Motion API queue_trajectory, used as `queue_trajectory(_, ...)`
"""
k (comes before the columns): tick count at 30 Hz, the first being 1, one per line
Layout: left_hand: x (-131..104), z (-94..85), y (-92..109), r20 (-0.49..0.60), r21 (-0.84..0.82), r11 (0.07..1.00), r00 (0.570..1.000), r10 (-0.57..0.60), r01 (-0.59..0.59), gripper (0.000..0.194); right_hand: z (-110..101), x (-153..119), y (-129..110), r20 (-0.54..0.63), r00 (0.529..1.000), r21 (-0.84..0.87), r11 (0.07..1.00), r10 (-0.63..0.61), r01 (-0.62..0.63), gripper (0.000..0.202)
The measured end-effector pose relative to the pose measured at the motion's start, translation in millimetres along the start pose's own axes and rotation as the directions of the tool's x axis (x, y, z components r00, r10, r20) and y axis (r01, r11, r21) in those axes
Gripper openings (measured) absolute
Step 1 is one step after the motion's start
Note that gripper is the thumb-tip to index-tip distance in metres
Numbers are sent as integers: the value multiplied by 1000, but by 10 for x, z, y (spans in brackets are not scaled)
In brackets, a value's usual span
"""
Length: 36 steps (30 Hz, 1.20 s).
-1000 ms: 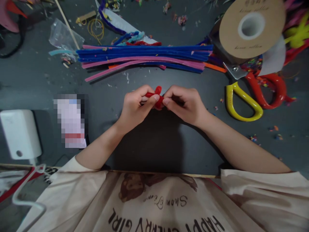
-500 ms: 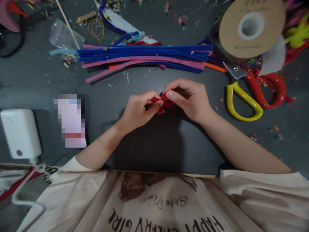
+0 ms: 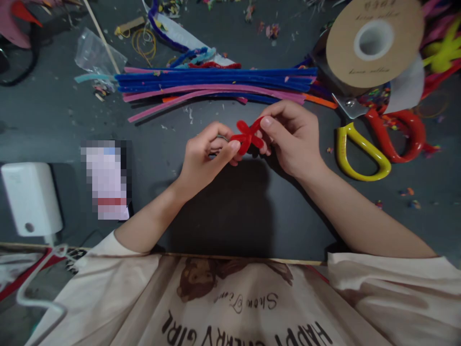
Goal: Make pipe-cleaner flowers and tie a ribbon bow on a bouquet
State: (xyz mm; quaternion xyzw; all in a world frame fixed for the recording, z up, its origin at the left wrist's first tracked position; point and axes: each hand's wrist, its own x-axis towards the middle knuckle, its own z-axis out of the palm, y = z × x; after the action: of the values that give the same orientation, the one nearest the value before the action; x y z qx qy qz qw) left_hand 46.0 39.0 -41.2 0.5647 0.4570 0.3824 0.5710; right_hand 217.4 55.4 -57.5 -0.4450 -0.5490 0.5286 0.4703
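A small red pipe-cleaner flower (image 3: 248, 136) with several looped petals is held up between my two hands over the dark table. My left hand (image 3: 209, 161) pinches a lower-left petal between thumb and fingers. At the upper right petal, the thumb and forefinger of my right hand (image 3: 293, 139) are closed on the tip. Its other fingers curl beneath the flower, partly hidden. Just beyond my hands lies a bundle of blue and pink pipe cleaners (image 3: 216, 79).
Scissors with yellow and red handles (image 3: 363, 158) lie at the right, below a cardboard ribbon spool (image 3: 338, 53). On the left are a blurred-out phone (image 3: 108, 180) and a white power bank (image 3: 31, 199) with a cable. Scraps and a plastic bag (image 3: 95, 57) lie at the back.
My right hand has moved up and right, its pinch now at a petal's tip. The red flower, mostly covered by fingers before, now shows its petals spread out.
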Motion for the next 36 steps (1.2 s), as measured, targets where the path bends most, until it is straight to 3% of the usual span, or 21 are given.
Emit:
queue_trajectory(2,0,-4,-10,-48,35,999,998,32,-30,26,6,2,10,-11,1000,25,1000,0,0,29)
queue_trajectory(5,5,-16,-15,-111,79,993,989,96,-87,21,19,-14,-21,60,998,40,999,-1,-2,26)
queue_trajectory(12,35,-33,-32,-45,96,975,978,203,-198,17,27,-50,-87,249,969,-144,989,-3,40,16)
queue_trajectory(18,34,-36,-41,-27,147,962,971,236,-230,16,19,-52,-102,296,955,-163,986,10,41,17)
queue_trajectory(23,22,-50,-16,2,155,965,977,212,-209,20,6,-43,-108,274,962,-185,982,17,36,19)
queue_trajectory(30,10,-34,-7,-6,295,932,975,220,-209,21,25,-33,-116,177,984,-110,993,-20,40,19)
queue_trajectory(36,-14,-9,-24,13,522,795,935,354,-308,21,24,-35,-104,143,989,-120,991,-35,52,20)
